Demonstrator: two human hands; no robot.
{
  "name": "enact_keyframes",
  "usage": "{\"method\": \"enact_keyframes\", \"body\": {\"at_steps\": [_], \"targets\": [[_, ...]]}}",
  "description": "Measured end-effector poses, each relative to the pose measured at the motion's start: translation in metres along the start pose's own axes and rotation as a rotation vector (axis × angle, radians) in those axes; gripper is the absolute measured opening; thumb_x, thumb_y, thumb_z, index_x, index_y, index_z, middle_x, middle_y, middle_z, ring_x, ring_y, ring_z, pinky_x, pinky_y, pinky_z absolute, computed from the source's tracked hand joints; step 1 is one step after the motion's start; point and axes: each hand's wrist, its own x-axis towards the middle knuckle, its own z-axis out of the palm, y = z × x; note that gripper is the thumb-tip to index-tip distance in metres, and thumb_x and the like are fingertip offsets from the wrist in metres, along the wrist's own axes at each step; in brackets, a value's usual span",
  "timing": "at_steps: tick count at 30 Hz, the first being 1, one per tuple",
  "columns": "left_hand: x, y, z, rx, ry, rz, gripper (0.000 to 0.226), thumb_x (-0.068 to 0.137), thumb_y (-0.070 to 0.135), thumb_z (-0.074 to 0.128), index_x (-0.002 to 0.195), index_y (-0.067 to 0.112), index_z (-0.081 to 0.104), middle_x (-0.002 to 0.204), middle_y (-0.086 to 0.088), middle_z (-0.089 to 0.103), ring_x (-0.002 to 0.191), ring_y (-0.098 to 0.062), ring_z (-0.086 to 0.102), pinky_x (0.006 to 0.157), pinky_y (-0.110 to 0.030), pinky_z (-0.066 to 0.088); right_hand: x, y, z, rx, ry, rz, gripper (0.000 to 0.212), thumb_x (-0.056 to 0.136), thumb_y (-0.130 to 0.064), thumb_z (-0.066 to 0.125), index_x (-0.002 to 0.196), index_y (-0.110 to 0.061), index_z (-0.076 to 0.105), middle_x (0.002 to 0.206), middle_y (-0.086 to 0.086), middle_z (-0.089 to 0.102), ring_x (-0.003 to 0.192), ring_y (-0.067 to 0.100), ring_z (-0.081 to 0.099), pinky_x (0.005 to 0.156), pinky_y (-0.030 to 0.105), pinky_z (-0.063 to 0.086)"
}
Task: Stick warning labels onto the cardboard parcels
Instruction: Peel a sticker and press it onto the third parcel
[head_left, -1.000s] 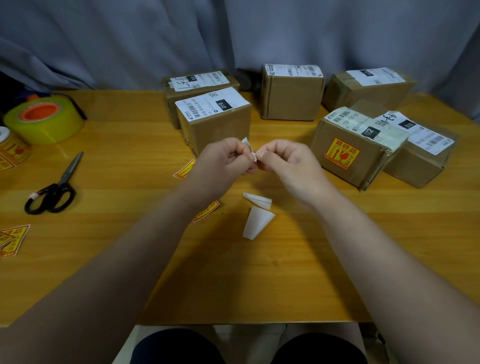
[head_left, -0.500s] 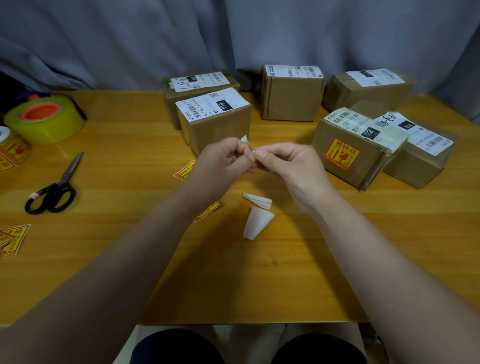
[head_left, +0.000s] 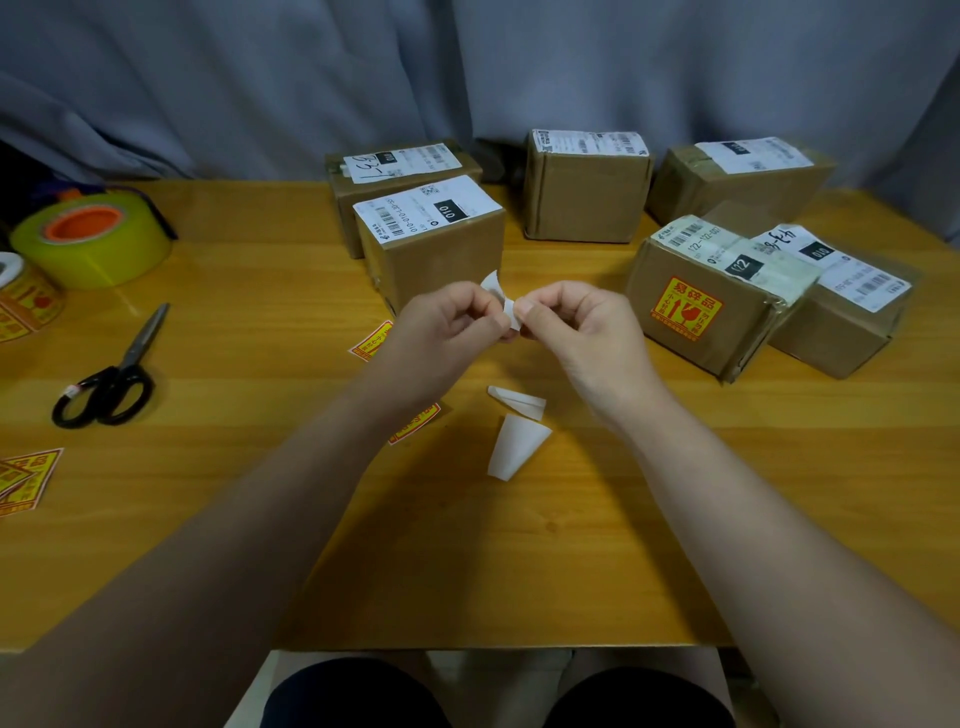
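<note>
My left hand (head_left: 447, 332) and my right hand (head_left: 576, 322) meet above the table's middle, both pinching one small warning label (head_left: 501, 301) whose white backing side faces me. Several cardboard parcels stand behind and to the right. The nearest parcel (head_left: 436, 249) is just behind my hands. A parcel at the right (head_left: 711, 306) bears a yellow and red warning label (head_left: 687, 308) on its front face. Two loose warning labels (head_left: 371, 340) (head_left: 415, 423) lie on the table, partly hidden by my left arm.
Two curled white backing papers (head_left: 517, 441) lie below my hands. Black scissors (head_left: 111, 382) and a yellow tape roll (head_left: 91, 236) sit at the left. A label roll (head_left: 26, 301) and cut labels (head_left: 23, 478) are at the left edge. A grey curtain hangs behind.
My fingers have shifted slightly on the label, and more of its white backing shows, curling up between the two hands. My arms stay where they were.
</note>
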Motion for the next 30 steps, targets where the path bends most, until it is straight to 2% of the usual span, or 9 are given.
{"method": "enact_keyframes", "body": {"at_steps": [4, 7, 10, 15, 19, 22, 25, 28, 30], "targets": [[0.001, 0.001, -0.002, -0.024, 0.005, -0.039, 0.020, 0.091, 0.029, 0.056, 0.088, 0.012, 0.066, 0.084, -0.001, 0.068, 0.081, -0.009, 0.064, 0.081, -0.029, 0.052, 0.002, -0.002, -0.003, -0.148, -0.019, -0.081, 0.008, 0.089, -0.013, 0.062, 0.083, -0.013, 0.067, 0.077, 0.005, 0.067, 0.071, 0.015, 0.059, 0.066, 0.025, 0.048], [0.004, 0.000, -0.002, 0.111, 0.051, -0.019, 0.013, 0.088, 0.022, 0.062, 0.090, 0.010, 0.067, 0.087, -0.008, 0.070, 0.086, -0.021, 0.066, 0.082, -0.034, 0.053, 0.002, 0.000, -0.005, -0.192, -0.048, -0.117, 0.010, 0.089, -0.013, 0.062, 0.081, -0.013, 0.067, 0.079, 0.017, 0.068, 0.068, 0.021, 0.057, 0.063, 0.031, 0.046], [0.004, -0.001, -0.003, 0.112, 0.027, -0.014, 0.007, 0.089, 0.014, 0.060, 0.084, 0.016, 0.065, 0.086, -0.005, 0.070, 0.080, -0.009, 0.066, 0.077, -0.022, 0.053, 0.002, 0.000, -0.006, -0.189, -0.067, -0.116, 0.009, 0.090, -0.014, 0.062, 0.081, -0.014, 0.066, 0.078, 0.017, 0.067, 0.068, 0.019, 0.055, 0.063, 0.029, 0.046], [0.006, 0.002, 0.000, 0.008, 0.051, -0.065, 0.008, 0.089, 0.007, 0.057, 0.083, 0.007, 0.062, 0.084, -0.011, 0.068, 0.072, -0.006, 0.062, 0.072, -0.019, 0.050, 0.000, 0.002, -0.004, 0.039, -0.038, 0.002, 0.011, 0.088, -0.011, 0.062, 0.080, -0.015, 0.068, 0.069, -0.009, 0.066, 0.068, -0.001, 0.059, 0.066, 0.014, 0.049], [0.007, 0.002, 0.004, 0.018, 0.046, -0.068, 0.009, 0.089, 0.007, 0.057, 0.081, 0.009, 0.062, 0.085, -0.010, 0.067, 0.071, -0.004, 0.061, 0.071, -0.016, 0.050, 0.000, 0.007, -0.004, 0.199, -0.033, 0.087, 0.008, 0.086, -0.007, 0.063, 0.085, -0.008, 0.070, 0.077, 0.003, 0.071, 0.078, 0.013, 0.066, 0.074, 0.025, 0.053], [0.007, 0.002, 0.006, 0.057, 0.034, -0.062, 0.009, 0.089, 0.008, 0.058, 0.082, 0.010, 0.063, 0.084, -0.009, 0.068, 0.076, -0.010, 0.062, 0.078, -0.027, 0.052, 0.002, 0.008, -0.007, 0.316, -0.054, 0.120, 0.017, 0.083, -0.013, 0.062, 0.092, -0.004, 0.071, 0.086, 0.015, 0.071, 0.087, 0.028, 0.067, 0.084, 0.036, 0.054], [0.009, 0.002, 0.006, 0.111, 0.043, -0.053, 0.010, 0.089, 0.009, 0.058, 0.081, 0.013, 0.062, 0.085, -0.014, 0.068, 0.081, -0.028, 0.064, 0.084, -0.040, 0.051, 0.002, 0.005, -0.009, 0.307, -0.089, 0.106, 0.025, 0.089, -0.024, 0.060, 0.089, -0.002, 0.071, 0.083, 0.012, 0.072, 0.083, 0.022, 0.068, 0.078, 0.028, 0.055], [0.009, 0.001, 0.005, 0.160, 0.015, -0.019, 0.008, 0.089, 0.010, 0.059, 0.083, 0.011, 0.063, 0.087, -0.022, 0.067, 0.088, -0.043, 0.061, 0.082, -0.054, 0.051, 0.002, 0.003, -0.010, 0.184, -0.090, 0.044, 0.008, 0.084, -0.010, 0.066, 0.086, -0.004, 0.071, 0.073, 0.002, 0.072, 0.073, 0.011, 0.066, 0.072, 0.020, 0.054], [0.009, 0.002, 0.005, 0.186, 0.011, 0.003, 0.009, 0.089, 0.011, 0.059, 0.081, 0.014, 0.062, 0.087, -0.023, 0.067, 0.087, -0.043, 0.060, 0.080, -0.054, 0.051, 0.004, 0.003, -0.010, 0.154, -0.072, 0.043, 0.004, 0.083, -0.006, 0.067, 0.083, -0.007, 0.071, 0.068, -0.003, 0.071, 0.069, 0.007, 0.065, 0.068, 0.018, 0.053]]}}
